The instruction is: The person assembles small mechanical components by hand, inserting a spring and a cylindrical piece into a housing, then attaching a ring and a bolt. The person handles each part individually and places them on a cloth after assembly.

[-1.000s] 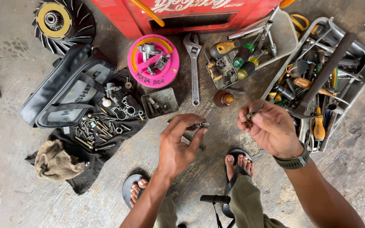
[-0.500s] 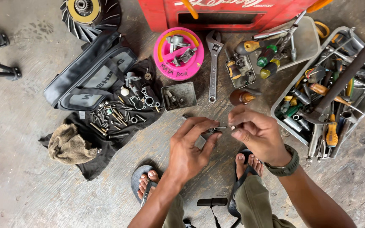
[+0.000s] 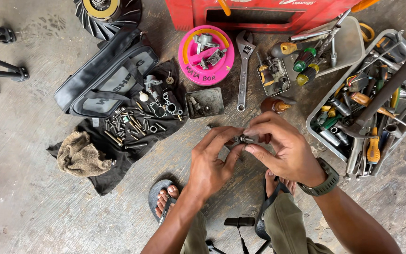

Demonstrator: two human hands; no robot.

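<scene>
Both my hands meet over the concrete floor, just above my sandalled feet. My left hand (image 3: 212, 162) and my right hand (image 3: 280, 148) pinch the same small dark metal part (image 3: 244, 139) between their fingertips. The part is short and cylindrical, like a small bolt or fitting; most of it is hidden by my fingers. My right wrist wears a dark green watch (image 3: 323, 181). Just beyond my hands sit a small square metal tin (image 3: 205, 102) and a brown-handled tool (image 3: 274, 105).
A black cloth (image 3: 118, 155) holds several bolts and small parts, with a tan rag (image 3: 81, 154) and a black bag (image 3: 106, 77). A pink round lid (image 3: 206, 55), an adjustable wrench (image 3: 243, 70), a grey tool tray (image 3: 372, 99) and a red box (image 3: 259, 14) lie beyond.
My right hand has come in from the right to join the left. Both now grip the small metal part together, closer to my body.
</scene>
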